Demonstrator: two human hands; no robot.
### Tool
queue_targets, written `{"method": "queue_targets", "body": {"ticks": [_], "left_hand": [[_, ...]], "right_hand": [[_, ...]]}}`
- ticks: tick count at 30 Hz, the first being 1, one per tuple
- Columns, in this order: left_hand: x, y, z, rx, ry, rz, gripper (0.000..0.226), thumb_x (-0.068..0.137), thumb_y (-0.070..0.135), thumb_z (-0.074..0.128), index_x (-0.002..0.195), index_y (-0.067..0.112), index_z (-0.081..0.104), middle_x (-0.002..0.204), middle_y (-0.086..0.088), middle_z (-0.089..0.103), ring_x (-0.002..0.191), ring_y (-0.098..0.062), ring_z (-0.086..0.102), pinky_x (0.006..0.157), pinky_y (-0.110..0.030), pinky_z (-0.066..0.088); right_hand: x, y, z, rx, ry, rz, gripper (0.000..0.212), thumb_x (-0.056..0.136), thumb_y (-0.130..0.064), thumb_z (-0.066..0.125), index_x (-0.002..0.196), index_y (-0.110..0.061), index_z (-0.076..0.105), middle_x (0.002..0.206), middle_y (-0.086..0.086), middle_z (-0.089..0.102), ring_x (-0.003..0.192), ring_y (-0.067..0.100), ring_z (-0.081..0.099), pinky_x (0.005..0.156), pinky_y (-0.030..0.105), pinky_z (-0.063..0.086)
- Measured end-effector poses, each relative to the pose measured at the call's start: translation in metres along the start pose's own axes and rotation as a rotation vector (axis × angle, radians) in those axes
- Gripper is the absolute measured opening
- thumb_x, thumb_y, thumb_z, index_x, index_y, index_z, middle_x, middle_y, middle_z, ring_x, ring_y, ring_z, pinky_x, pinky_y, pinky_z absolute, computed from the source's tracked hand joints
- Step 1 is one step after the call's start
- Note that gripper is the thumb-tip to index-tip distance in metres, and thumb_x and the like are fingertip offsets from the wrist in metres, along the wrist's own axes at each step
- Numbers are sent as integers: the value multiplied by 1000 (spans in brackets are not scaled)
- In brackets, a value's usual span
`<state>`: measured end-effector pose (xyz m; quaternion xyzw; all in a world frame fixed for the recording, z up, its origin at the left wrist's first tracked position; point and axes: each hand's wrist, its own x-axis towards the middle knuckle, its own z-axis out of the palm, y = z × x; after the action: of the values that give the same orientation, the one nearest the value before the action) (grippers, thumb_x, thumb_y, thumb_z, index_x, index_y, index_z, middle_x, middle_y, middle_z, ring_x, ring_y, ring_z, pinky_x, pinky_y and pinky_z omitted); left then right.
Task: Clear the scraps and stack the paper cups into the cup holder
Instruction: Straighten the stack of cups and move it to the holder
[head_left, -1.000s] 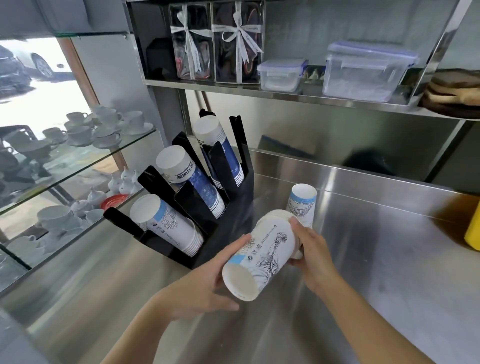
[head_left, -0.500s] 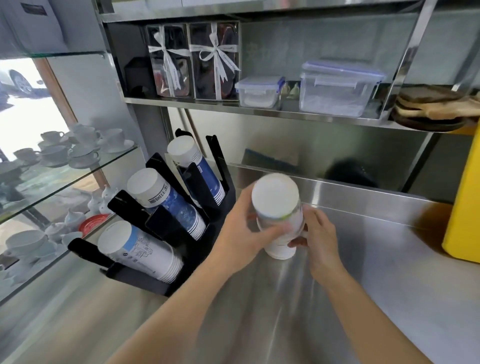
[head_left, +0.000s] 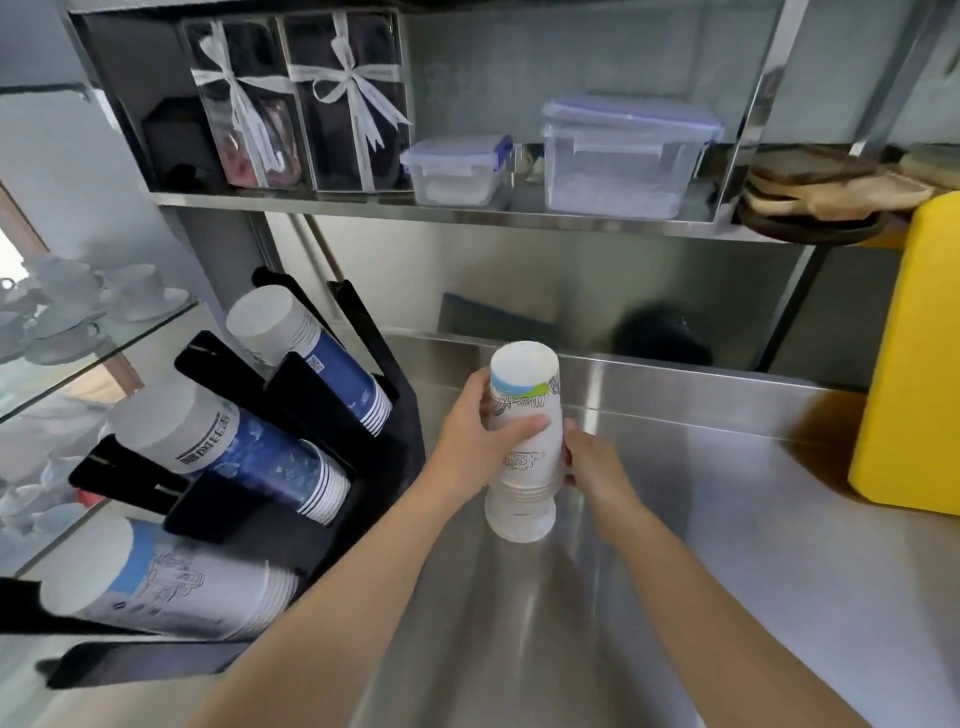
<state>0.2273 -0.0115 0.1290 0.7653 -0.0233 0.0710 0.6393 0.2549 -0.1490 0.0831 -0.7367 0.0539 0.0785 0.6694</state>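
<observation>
A stack of white paper cups (head_left: 524, 447) with line drawings stands upside down on the steel counter (head_left: 701, 545). My left hand (head_left: 475, 441) wraps around its upper half from the left. My right hand (head_left: 592, 467) holds its lower part from the right. To the left sits the black cup holder (head_left: 306, 384), with three slanted rows of cups: a top row (head_left: 306, 353) and middle row (head_left: 234, 452) of blue and white cups, and a bottom row (head_left: 161, 582) of white cups with drawings.
A yellow box (head_left: 909, 364) stands at the counter's right. The steel shelf (head_left: 467, 208) above carries clear plastic containers (head_left: 623, 156), ribboned gift boxes (head_left: 296, 104) and wooden boards (head_left: 821, 192). Glass shelves (head_left: 93, 343) with white teacups are at the left.
The cup in my hands went from lying tilted to upside down, and it now sits over the cup that stood on the counter. My view has moved closer and lower.
</observation>
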Motion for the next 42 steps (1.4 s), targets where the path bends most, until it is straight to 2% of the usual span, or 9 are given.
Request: {"method": "queue_targets", "body": {"ticks": [4,8,11,15,18,22,29,37,42], "left_hand": [[-8,-42,6,34,-95,-159,50,77,13,72,122,15,50,112,2,62,101,-12,58,78,-14,48],[-13,-63,-2,11,-203,-262,53,80,26,70,128,20,47,124,7,59,103,3,55,77,-4,45],[-18,-76,-10,-95,-181,-365,63,79,58,57,133,33,40,140,15,44,124,-1,40,100,-21,27],[-23,-92,-3,-218,-59,-580,96,62,86,36,143,36,21,155,10,20,142,-7,14,116,-32,8],[-31,-98,9,-226,-113,-541,76,79,74,28,139,28,38,147,-7,40,134,-6,34,106,-21,22],[-43,-99,14,-283,-64,-479,59,85,63,37,133,29,46,139,8,51,125,-5,46,114,-33,27],[-49,-71,-2,-362,56,-455,29,92,38,48,113,21,58,117,-6,66,106,-22,63,73,-28,56],[-77,8,-56,-245,193,-154,23,86,40,55,99,24,66,109,1,70,110,-18,61,101,-35,43],[-124,66,-92,-164,279,105,20,92,26,49,105,19,63,95,11,69,88,5,64,74,-9,46]], "right_hand": [[7,38,-4,-180,-67,41,26,89,-9,42,73,-11,63,62,-1,54,62,14,45,65,29,36],[4,55,-13,-379,-225,-14,43,73,1,51,105,-25,62,96,-4,69,81,8,60,74,23,45],[2,74,-16,-409,-284,3,79,57,-20,66,130,-36,39,127,-2,57,119,20,52,100,36,43],[-4,84,-1,-497,-256,63,128,41,-57,74,143,-35,-1,150,-13,27,140,12,18,116,48,8],[-19,82,15,-444,-167,-47,90,50,-44,72,125,-46,23,129,-24,45,125,7,37,113,42,12],[-37,82,21,-245,-75,-113,68,51,-34,79,103,-56,41,110,-26,59,107,-3,55,93,26,42],[-52,60,27,-54,-83,-201,69,54,-11,81,103,-45,48,112,-17,62,97,-9,59,75,12,49],[-95,-16,47,-78,-102,-449,74,65,-9,81,117,-44,43,118,-20,58,103,-9,54,83,5,43],[-139,-65,73,-49,-178,-510,76,64,-18,83,123,-39,40,119,-20,58,105,-4,56,86,11,46]]}}
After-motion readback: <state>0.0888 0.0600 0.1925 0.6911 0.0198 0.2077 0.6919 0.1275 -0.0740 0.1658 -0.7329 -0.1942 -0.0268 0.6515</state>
